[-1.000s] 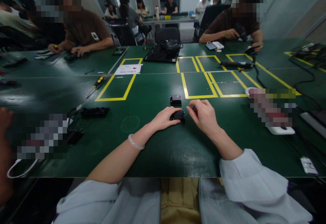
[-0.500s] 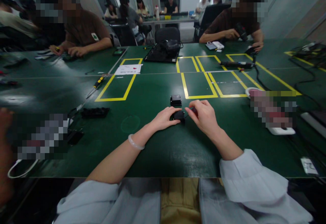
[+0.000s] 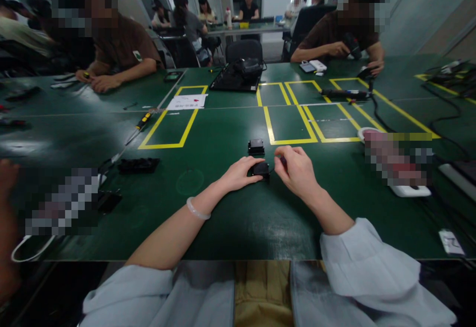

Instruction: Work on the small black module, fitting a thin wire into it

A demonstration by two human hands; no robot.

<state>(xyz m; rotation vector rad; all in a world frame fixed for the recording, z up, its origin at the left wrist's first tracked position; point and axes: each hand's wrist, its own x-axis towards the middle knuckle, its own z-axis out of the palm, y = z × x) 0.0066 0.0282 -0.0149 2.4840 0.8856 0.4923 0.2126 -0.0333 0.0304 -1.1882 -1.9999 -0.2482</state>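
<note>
My left hand (image 3: pixel 243 172) grips a small black box-shaped part (image 3: pixel 261 169) on the green table, thumb on the near side and fingers on the far side. To its right, my right hand (image 3: pixel 296 167) is closed in a pinch around a small dark tool (image 3: pixel 283 160). A thin dark shaft reaches from that tool toward the right side of the part; whether its tip touches cannot be made out. Most of the handle is hidden by my fingers. Just beyond my left hand stands a second black box-shaped part (image 3: pixel 256 146).
Yellow tape (image 3: pixel 293 141) marks rectangles on the table. At left lie a black strip-like part (image 3: pixel 139 165) and a yellow-black handled tool (image 3: pixel 144 120); a white-edged device (image 3: pixel 411 190) lies right. A black panel (image 3: pixel 232 80) is farther back. Co-workers sit across, one holding a power tool (image 3: pixel 351 45).
My right hand has shifted slightly right, its thumb a little farther from the part. My left hand stays on the black part. Across the table, the left co-worker's hands have moved slightly.
</note>
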